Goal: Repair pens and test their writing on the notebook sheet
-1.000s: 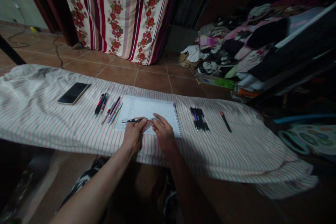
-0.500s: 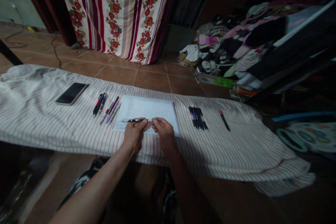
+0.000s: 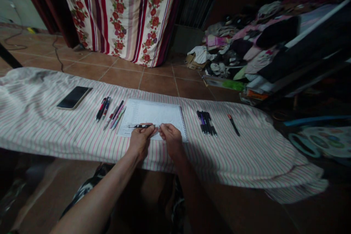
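My left hand (image 3: 141, 139) is closed around a black pen (image 3: 138, 126) with pale markings, held level above an open spiral notebook (image 3: 156, 111). Pinched fingers of my right hand (image 3: 171, 134) meet the pen's right end, where a small silvery part shows between both hands. Fingertips hide the detail there. To the notebook's left lie several pens in two groups, one of dark and red pens (image 3: 102, 109), the other of pink, green and grey pens (image 3: 116, 116). On its right are several black and purple pens (image 3: 207, 123) side by side.
A single black pen with an orange end (image 3: 233, 125) lies farther right on the striped cloth (image 3: 246, 161). At the left rests a dark-screened phone (image 3: 73, 98). Beyond the table hang a floral curtain (image 3: 120, 14) and, to the right, a heap of clothes (image 3: 246, 44).
Hands and pen hold almost the same place over the notebook. The view has shifted very slightly; the things on the cloth lie as before.
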A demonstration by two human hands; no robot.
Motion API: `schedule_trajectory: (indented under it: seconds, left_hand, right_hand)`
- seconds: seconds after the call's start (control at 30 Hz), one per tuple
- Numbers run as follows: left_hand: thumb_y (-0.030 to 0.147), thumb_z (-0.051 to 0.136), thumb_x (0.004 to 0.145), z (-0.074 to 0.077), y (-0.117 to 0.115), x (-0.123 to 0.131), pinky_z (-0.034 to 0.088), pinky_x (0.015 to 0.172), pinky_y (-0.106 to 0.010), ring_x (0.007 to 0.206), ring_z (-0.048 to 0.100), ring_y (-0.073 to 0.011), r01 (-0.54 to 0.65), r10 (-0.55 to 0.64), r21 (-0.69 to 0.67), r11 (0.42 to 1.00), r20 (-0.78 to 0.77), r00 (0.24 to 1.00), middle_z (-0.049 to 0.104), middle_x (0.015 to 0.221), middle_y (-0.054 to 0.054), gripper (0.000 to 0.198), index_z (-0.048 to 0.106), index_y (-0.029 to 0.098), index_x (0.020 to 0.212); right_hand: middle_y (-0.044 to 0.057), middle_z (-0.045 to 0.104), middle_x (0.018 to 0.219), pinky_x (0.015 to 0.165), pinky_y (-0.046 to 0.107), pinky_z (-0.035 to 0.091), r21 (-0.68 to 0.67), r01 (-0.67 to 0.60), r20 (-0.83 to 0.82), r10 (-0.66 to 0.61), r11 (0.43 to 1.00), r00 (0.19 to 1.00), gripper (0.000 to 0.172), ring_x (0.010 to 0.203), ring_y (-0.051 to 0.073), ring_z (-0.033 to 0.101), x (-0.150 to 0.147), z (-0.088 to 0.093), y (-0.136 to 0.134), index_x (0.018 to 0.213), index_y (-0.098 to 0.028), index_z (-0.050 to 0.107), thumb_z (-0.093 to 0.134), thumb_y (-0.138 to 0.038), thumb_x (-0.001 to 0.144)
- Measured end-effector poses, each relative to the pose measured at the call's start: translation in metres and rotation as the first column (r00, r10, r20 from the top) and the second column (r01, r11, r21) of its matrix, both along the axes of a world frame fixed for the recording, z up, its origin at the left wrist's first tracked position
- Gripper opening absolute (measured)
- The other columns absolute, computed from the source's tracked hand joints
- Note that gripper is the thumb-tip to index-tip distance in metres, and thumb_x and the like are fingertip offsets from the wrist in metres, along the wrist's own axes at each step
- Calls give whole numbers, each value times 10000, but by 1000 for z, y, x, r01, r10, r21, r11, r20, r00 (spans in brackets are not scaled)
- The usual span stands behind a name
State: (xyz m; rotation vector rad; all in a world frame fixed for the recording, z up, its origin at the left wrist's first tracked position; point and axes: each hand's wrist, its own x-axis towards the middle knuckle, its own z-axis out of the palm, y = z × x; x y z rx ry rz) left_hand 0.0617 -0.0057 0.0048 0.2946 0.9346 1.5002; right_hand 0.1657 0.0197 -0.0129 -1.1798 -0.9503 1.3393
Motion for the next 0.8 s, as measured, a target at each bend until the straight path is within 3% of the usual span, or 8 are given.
schedule_trajectory:
  seconds: [0.33, 0.5, 0.67, 0.8]
  left_hand:
    - [120, 728, 556, -1, 1, 0, 495, 701, -243, 601, 646, -123, -1, 1, 7, 1000, -11, 1000, 678, 616, -25, 215, 601, 113, 728]
    - [142, 741, 549, -2, 0, 0, 485, 711, -248, 616, 646, -126, 10, -10, 17, 1000, -34, 999, 681, 629, -27, 252, 602, 112, 757]
    - [172, 754, 543, -3, 0, 0, 480, 701, -269, 623, 647, -144, 17, -16, 22, 1000, -72, 997, 682, 629, -31, 270, 617, 107, 766]
    - [171, 754, 538, -2, -1, 1, 473, 673, -262, 604, 639, -142, 19, -16, 26, 999, -94, 995, 678, 613, -31, 267, 623, 98, 758]
  right_hand:
    - [10, 664, 655, 528, 228, 370, -23, -47, -92, 44, 999, 995, 246, 551, 99, 530, 4, -4, 0, 766, -175, 628, 711, -337, 600]
    - [11, 656, 678, 533, 222, 394, -61, -29, -134, 21, 998, 991, 302, 575, 97, 548, 4, -2, -1, 828, -173, 630, 695, -390, 628]
    - [7, 618, 601, 473, 219, 374, -82, 9, -48, -13, 997, 999, 336, 503, 88, 505, 6, -3, 0, 692, -158, 606, 667, -483, 630]
    - [1, 612, 584, 467, 216, 361, -38, -7, 1, 7, 999, 1000, 302, 489, 82, 488, 7, -3, 0, 671, -156, 593, 686, -439, 620]
